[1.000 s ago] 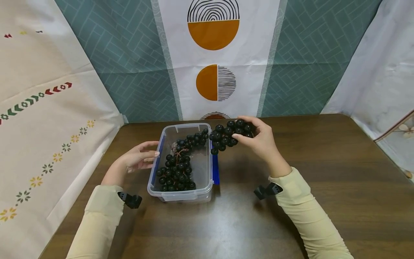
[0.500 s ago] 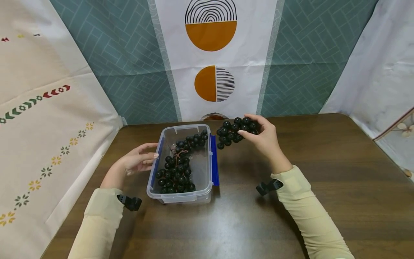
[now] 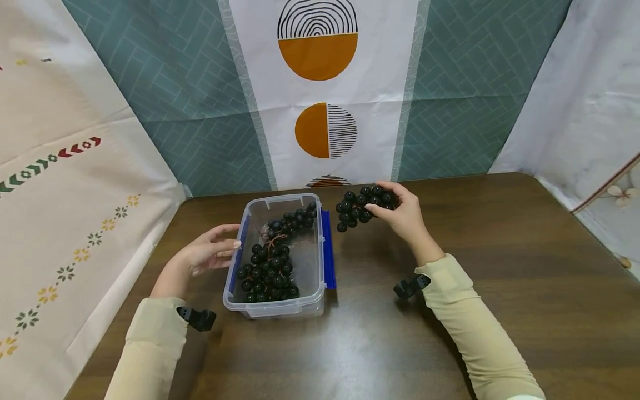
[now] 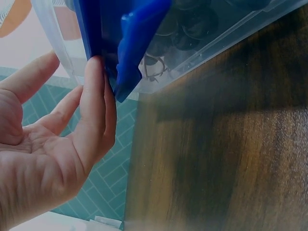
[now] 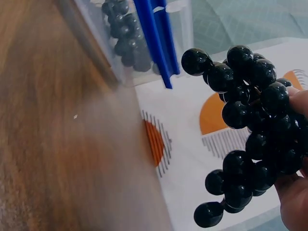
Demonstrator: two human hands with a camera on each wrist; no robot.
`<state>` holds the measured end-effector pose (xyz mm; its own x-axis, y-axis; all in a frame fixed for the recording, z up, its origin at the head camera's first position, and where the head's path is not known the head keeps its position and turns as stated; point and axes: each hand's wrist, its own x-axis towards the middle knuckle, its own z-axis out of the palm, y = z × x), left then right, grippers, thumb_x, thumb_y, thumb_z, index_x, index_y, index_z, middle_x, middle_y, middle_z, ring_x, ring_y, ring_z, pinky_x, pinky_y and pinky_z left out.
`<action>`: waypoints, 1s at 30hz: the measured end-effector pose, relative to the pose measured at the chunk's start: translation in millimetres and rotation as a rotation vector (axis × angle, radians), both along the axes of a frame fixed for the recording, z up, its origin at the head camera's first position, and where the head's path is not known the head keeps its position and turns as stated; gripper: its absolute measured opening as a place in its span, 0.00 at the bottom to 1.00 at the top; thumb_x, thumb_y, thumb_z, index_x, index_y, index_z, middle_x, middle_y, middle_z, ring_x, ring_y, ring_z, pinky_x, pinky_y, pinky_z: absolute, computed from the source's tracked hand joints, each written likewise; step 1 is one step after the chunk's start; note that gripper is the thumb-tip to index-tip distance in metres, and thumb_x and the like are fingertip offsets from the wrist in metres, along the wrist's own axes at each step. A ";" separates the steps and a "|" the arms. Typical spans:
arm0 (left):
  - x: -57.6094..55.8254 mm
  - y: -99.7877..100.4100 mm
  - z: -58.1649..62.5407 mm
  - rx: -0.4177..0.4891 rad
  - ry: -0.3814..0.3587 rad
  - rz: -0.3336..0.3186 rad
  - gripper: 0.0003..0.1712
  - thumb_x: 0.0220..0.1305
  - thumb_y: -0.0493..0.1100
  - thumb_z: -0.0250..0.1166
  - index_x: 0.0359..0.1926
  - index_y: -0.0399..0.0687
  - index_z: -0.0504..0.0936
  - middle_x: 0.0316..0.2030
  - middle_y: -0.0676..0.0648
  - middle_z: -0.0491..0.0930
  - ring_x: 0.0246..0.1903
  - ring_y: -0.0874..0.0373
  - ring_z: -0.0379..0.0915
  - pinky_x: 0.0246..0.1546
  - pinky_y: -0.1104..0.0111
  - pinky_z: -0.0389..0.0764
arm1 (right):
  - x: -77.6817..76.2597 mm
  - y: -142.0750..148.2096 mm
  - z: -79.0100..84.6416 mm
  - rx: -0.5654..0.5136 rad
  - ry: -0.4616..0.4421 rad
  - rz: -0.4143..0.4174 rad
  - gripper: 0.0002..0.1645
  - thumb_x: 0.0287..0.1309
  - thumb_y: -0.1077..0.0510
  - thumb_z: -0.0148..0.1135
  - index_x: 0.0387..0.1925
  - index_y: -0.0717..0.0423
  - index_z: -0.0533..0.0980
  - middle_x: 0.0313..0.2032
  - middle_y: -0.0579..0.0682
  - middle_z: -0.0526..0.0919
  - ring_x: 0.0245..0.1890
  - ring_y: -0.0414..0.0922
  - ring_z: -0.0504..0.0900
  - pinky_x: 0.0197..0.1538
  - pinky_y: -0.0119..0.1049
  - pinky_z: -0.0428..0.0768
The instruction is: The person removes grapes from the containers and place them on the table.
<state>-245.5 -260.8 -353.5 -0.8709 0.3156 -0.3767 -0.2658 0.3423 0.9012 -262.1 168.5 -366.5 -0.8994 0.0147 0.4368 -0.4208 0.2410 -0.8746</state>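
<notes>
A bunch of black grapes [image 3: 357, 208] is pinched between the thumb and fingers of my right hand [image 3: 402, 214], held over the table just right of the container. In the right wrist view the grapes [image 5: 260, 125] hang in front of the fingers, which they partly hide. The clear plastic container [image 3: 312, 266] has blue side clips, and more black grapes [image 3: 270, 272] with a brown stem lie inside it. My left hand [image 3: 210, 250] touches the container's left side with extended fingers. In the left wrist view its fingertips rest at the blue clip [image 4: 130, 53].
The brown wooden table [image 3: 370, 344] extends to the right and front of the container. A patterned cloth [image 3: 200, 100] hangs behind the table's back edge. Light cloths with printed motifs flank it, one on the left [image 3: 75, 211] and one on the right [image 3: 580, 111].
My right hand has drawn the grape bunch slightly right, away from the container's rim, then held nearly still. The left hand stays at the container. The whole head view has shifted slightly.
</notes>
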 end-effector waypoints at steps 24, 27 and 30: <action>3.6 -1.5 -1.0 0.022 0.017 0.007 0.41 0.67 0.44 0.59 0.73 0.45 0.46 0.48 0.50 0.70 0.44 0.63 0.75 0.46 0.65 0.79 | -9.8 1.7 -20.9 0.088 -0.110 -0.029 0.30 0.50 0.59 0.71 0.57 0.58 0.73 0.54 0.59 0.77 0.50 0.51 0.75 0.50 0.41 0.76; 2.8 -1.3 -1.4 0.021 0.019 0.006 0.41 0.67 0.44 0.59 0.73 0.45 0.46 0.48 0.50 0.70 0.44 0.63 0.76 0.46 0.65 0.79 | -10.2 2.6 -24.1 0.090 -0.135 -0.021 0.31 0.51 0.59 0.71 0.57 0.57 0.73 0.55 0.59 0.76 0.53 0.53 0.74 0.55 0.49 0.74; 2.3 -1.3 -1.8 0.021 0.020 0.005 0.41 0.67 0.43 0.59 0.73 0.45 0.47 0.48 0.50 0.70 0.44 0.63 0.76 0.46 0.65 0.79 | -10.5 3.3 -27.7 0.093 -0.146 -0.018 0.30 0.51 0.59 0.71 0.57 0.58 0.73 0.55 0.59 0.75 0.55 0.54 0.74 0.57 0.52 0.72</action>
